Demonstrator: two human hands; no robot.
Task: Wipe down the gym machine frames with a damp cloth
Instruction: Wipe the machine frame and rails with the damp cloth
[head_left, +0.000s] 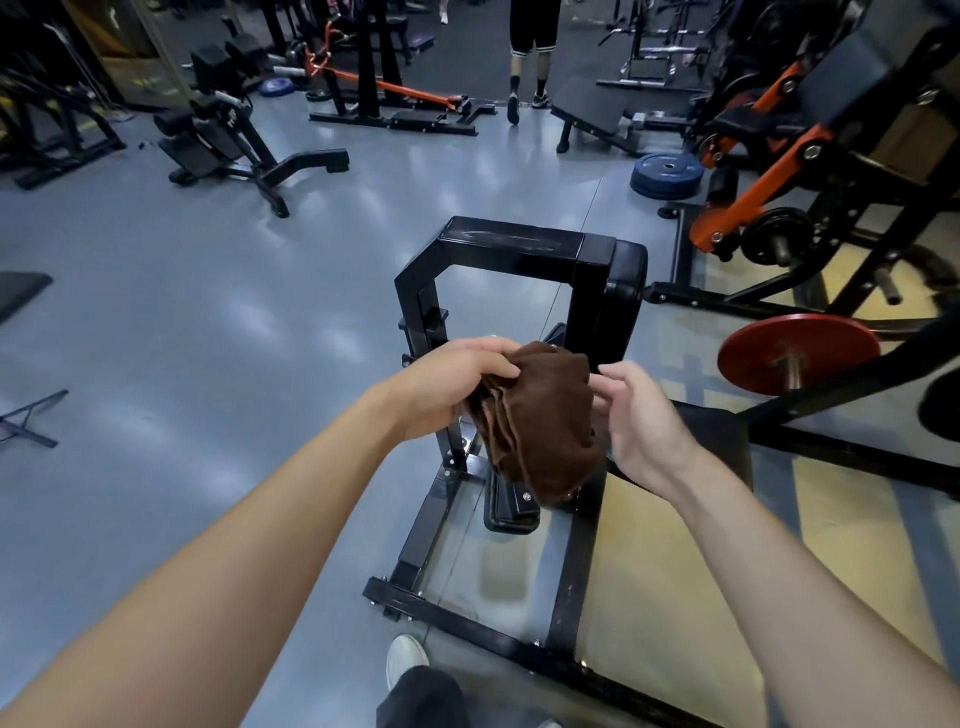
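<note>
A bunched brown cloth (540, 421) hangs in front of me, above the base of a black machine frame (514, 247). My left hand (452, 382) grips the cloth's upper left edge with curled fingers. My right hand (639, 415) is at the cloth's right side, fingers loosely bent and touching it; whether they grasp it is unclear. The frame's glossy top crossbar stands just beyond the cloth, and its base rails (457, 608) run toward my feet. The cloth hides part of the frame's lower upright.
A red weight plate (795, 353) on a bar sits to the right, with orange-and-black machines (779, 171) behind it. Blue plates (667, 174) lie on the grey floor. Black benches stand at the back left. A person (530, 57) walks away at the far end. My shoe (408, 657) is below.
</note>
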